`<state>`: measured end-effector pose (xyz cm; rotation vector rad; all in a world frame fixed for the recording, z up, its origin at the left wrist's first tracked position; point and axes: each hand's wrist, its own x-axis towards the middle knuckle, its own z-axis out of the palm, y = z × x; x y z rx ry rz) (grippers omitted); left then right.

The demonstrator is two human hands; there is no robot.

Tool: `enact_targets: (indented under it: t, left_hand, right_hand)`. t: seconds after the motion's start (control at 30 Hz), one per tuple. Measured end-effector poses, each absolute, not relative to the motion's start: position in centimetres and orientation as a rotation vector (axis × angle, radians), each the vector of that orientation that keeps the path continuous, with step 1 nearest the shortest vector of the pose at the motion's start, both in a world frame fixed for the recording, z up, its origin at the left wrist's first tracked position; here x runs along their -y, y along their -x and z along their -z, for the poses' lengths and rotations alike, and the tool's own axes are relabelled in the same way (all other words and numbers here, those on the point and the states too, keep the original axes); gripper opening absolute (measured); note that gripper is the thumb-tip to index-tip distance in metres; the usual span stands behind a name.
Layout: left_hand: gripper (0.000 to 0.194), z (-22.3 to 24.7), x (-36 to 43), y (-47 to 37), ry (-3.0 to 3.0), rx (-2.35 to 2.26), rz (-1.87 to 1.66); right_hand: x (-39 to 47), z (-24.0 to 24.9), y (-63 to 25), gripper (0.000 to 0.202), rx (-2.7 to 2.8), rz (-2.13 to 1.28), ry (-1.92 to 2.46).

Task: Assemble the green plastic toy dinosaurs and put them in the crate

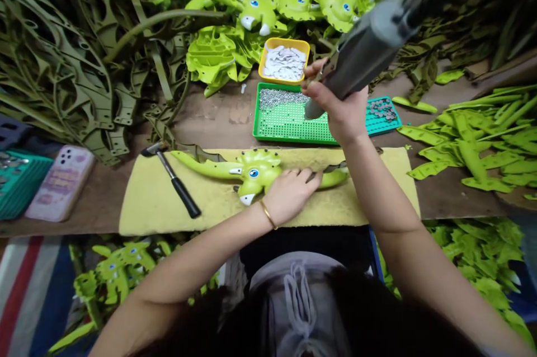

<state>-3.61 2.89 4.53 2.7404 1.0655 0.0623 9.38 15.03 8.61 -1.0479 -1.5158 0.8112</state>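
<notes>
On a yellow mat [226, 214] lies a lime-green plastic dinosaur toy [255, 175] with a blue eye and a white-tipped snout. Darker olive pieces show along its far edge. My left hand [289, 195], with a gold bangle at the wrist, lies over its right part, fingers curled round it; the covered section is hidden. Above the mat, my right hand [348, 113] is wrapped round a grey electric screwdriver [361, 43], its nose pointing down-left over a green tray [293, 136] of small silvery screws. A hammer [178, 183] with a black handle rests left of the toy.
A yellow tub [284, 42] of white pieces stands behind the green tray, with a teal tray [384, 116] of small parts to the right. Olive parts [84, 55] heap at left, lime-green parts [474, 139] at right. A phone [61, 183] lies at far left.
</notes>
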Motion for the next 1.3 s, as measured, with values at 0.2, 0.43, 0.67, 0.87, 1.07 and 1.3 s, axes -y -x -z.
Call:
enact_targets:
  t: [0.2, 0.43, 0.67, 0.87, 1.07, 1.3]
  left_hand:
    - [0.041, -3.6, -2.8, 6.5, -2.740, -1.180, -0.182]
    - [0.040, -3.3, -3.4, 6.5, -2.720, -1.154, -0.180]
    - [0.037, -3.5, -3.5, 6.5, -2.697, -1.152, -0.224]
    - [0.038, -3.7, -3.6, 6.4, -2.647, -1.173, -0.165]
    - [0.029, -3.0, -2.6, 6.1, -2.747, -1.300, -0.351]
    - [0.026, -1.5, -2.0, 5.9, -2.741, -1.376, -0.601]
  right_hand:
    - [-16.3, -5.0, -7.6, 0.044, 1.287, -0.734, 1.100]
    - [-16.8, -3.9, -6.9, 0.040, 1.262, -0.680, 1.187]
    - [-17.3, -2.6, -7.4, 0.043, 1.371, -0.663, 1.249]
    - [-17.0, -3.0, -7.0, 0.044, 1.410, -0.742, 1.174]
    - [-14.1, -7.5, -8.9, 0.028, 1.232, -0.546, 0.955]
    - [-6.7, -7.4, -14.0, 0.020, 1.084, -0.597, 0.755]
